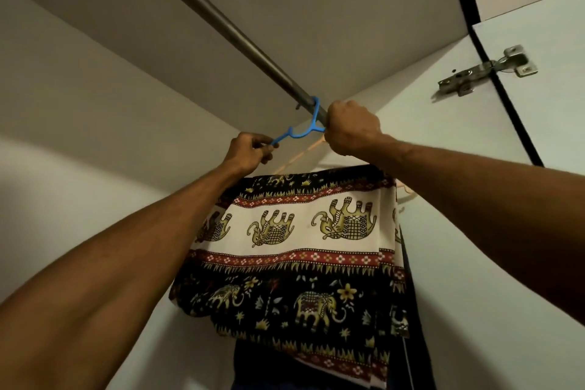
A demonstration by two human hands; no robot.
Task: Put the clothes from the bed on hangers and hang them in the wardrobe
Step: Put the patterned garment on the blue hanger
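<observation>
A blue plastic hanger (300, 133) has its hook over the grey wardrobe rail (221, 22). My left hand (250, 152) pinches the hanger's left arm. My right hand (351, 131) grips the hanger's right side, close under the rail. An elephant-print cloth (294, 250) in black, cream and red is draped below both hands; whether it lies on the blue hanger cannot be seen. A pale peach hanger (300, 157) shows just behind, partly hidden by the cloth and my hands.
Dark garments (408, 263) hang behind the printed cloth at the right. The wardrobe's white side wall (474, 199) is close on the right, with a metal door hinge (487, 70) above. The rail runs bare towards the upper left.
</observation>
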